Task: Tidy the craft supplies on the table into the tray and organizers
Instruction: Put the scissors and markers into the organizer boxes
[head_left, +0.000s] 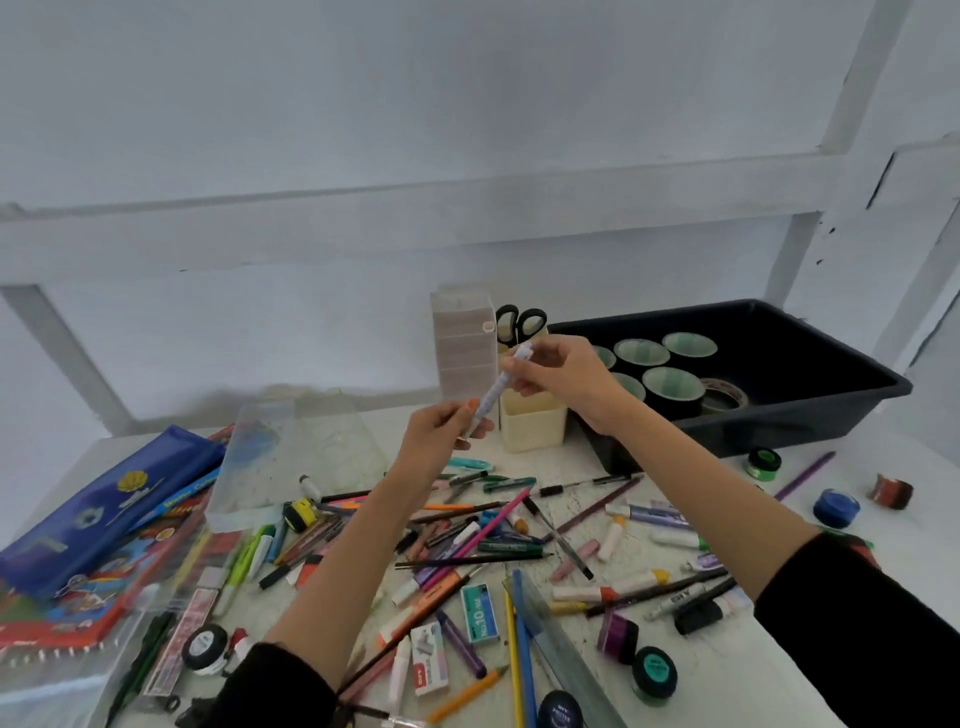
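Both hands hold one pale patterned pen (493, 392) up above the table. My left hand (441, 434) pinches its lower end and my right hand (558, 371) pinches its upper end. Just behind the pen stands a cream organizer cup (535, 426) with black scissors (519, 322) in the cup behind it. A black tray (810, 415) at the back right holds several rolls of tape (672, 387). Pens, pencils and markers (493, 540) lie scattered over the white table below my arms.
A clear drawer unit (465, 348) stands left of the cups, and a clear plastic box (291, 457) sits further left. A blue pouch (104, 504) and colouring books lie at the left. Staple boxes (480, 613), a ruler (561, 654) and small paint pots (836, 506) lie around.
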